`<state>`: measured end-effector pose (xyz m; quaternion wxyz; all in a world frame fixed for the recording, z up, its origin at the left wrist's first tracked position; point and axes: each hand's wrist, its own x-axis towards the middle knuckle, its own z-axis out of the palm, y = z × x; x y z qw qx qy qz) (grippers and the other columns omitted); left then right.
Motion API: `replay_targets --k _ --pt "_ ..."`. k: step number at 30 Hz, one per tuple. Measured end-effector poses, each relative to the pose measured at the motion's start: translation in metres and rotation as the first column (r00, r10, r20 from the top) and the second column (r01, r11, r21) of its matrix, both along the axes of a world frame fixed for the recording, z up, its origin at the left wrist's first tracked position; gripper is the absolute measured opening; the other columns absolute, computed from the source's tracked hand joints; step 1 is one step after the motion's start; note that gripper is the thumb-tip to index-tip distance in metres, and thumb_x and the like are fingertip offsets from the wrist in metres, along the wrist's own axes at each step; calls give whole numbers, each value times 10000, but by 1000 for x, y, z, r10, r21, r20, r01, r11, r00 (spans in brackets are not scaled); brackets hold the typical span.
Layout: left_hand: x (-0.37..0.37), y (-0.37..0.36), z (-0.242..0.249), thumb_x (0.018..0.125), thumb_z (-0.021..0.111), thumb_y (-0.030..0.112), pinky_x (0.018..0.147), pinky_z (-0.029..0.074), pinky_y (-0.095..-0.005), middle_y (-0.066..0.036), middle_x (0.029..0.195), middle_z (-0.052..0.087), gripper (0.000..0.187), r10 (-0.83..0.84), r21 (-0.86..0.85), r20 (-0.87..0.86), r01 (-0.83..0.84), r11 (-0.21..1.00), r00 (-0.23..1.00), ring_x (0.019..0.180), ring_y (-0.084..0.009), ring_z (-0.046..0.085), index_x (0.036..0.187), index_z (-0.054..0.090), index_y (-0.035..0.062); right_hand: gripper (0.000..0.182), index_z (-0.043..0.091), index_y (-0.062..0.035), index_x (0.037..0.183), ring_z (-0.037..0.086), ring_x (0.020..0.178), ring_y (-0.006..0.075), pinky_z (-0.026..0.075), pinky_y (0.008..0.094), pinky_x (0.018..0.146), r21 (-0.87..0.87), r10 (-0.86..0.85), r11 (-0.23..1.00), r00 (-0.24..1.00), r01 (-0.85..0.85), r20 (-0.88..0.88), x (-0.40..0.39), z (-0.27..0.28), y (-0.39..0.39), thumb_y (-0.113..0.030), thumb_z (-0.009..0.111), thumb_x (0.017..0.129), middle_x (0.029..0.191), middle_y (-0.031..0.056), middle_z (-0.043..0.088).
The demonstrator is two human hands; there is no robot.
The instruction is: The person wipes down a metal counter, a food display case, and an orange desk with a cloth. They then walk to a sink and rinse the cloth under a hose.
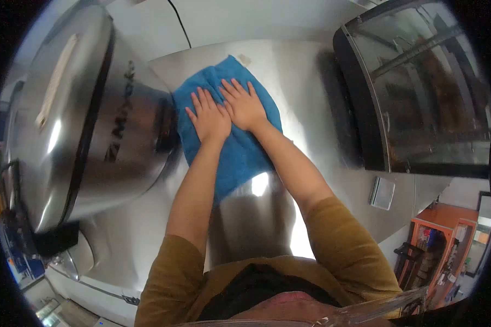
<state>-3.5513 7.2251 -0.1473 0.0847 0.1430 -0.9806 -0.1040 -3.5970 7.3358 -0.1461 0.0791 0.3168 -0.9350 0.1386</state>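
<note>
Steel counter fills the middle of the view, bare and shiny, with a bright glare patch just below the blue cloth that lies spread on it. Both hands press flat on that cloth, side by side and touching at the thumbs: the left hand nearer the big pot, the right hand just beside it, fingers straight and spread, neither one closed around anything. The cloth's far corner reaches toward the back wall, and its near end runs under the forearms.

Close on the left, a large steel cooker with a closed lid leans into the frame; its rounded side touches or nearly touches the cloth's left edge, crowding the left hand. Lettering on its body is too warped to read. On the right stands a glass-fronted cabinet, well apart from the hands; reflections hide what is inside. A small flat grey item lies on the counter near its base, too small to identify. A black cable runs up the wall behind. Orange shelving shows lower right, cut off by the dark lens edge. Mustard sleeves cover the upper arms.
</note>
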Motion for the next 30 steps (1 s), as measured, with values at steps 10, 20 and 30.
replay_targets --k 10,20,30 --pt "-141 13 -10 921 298 345 1111 85 -548 -131 1517 188 603 10 -76 -83 -16 997 997 1406 -311 138 1413 289 -3 475 384 -169 1392 252 1378 212 174 474 1120 -75 -13 997 999 10 -48 -137 -15 14 -323 336 946 1482 24 307" --pt "-136 145 -4 934 301 306 1100 151 -550 -95 1505 242 545 -332 -131 -79 320 938 940 1392 -300 198 1404 329 31 485 382 -154 1394 262 1373 232 172 451 1124 -74 -281 958 957 276 -76 -118 -13 159 -322 348 940 1482 52 305" --pt "14 272 7 925 314 283 1108 149 -532 -96 1499 253 546 -681 -27 -43 680 732 731 1391 -290 193 1408 317 28 521 343 -34 1394 250 1374 284 187 449 1118 -46 -620 780 781 623 71 79 4 282 -247 363 918 1483 134 277"
